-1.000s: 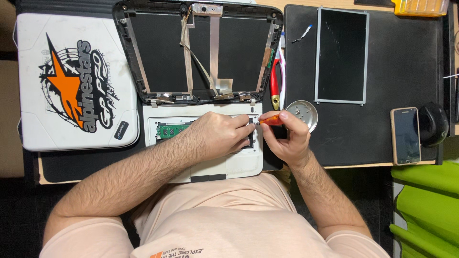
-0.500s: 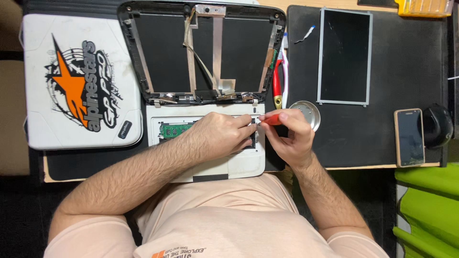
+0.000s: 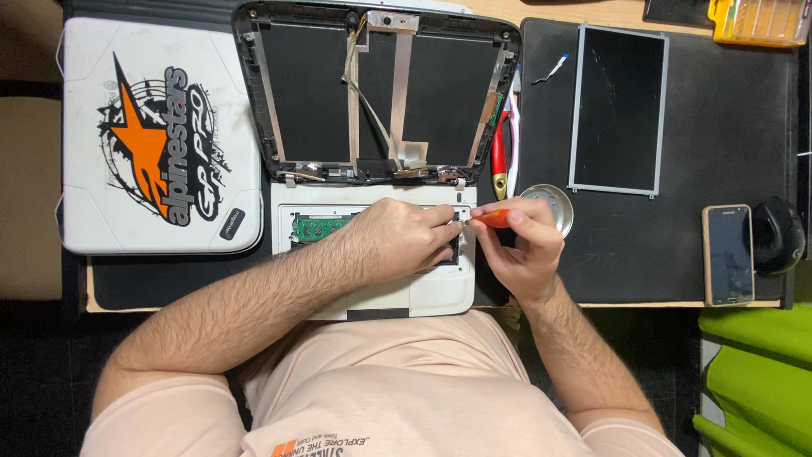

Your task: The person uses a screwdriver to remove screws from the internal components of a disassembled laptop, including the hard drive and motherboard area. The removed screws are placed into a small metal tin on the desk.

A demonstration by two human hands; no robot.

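A small white laptop [image 3: 423,296] lies opened up in front of me, its keyboard removed and a green circuit board [image 3: 317,225] showing. Its lid frame [image 3: 376,93] stands bare, with cables and metal strips exposed. My left hand [image 3: 397,241] rests on the laptop's base, fingers curled down at the right side of the open bay. My right hand [image 3: 524,250] holds an orange-handled screwdriver [image 3: 491,218], its tip pointing left toward the left fingertips. What lies under the left fingers is hidden.
A removed screen panel [image 3: 617,110] lies on the black mat [image 3: 727,127] at right. A round metal dish [image 3: 554,203] and red-handled pliers [image 3: 501,156] sit by the laptop. A white laptop sleeve [image 3: 161,135] lies left, a phone [image 3: 727,254] and black round object [image 3: 778,235] right.
Both hands stay at the same spot on the laptop base, with only small finger shifts. The view has drifted slightly.
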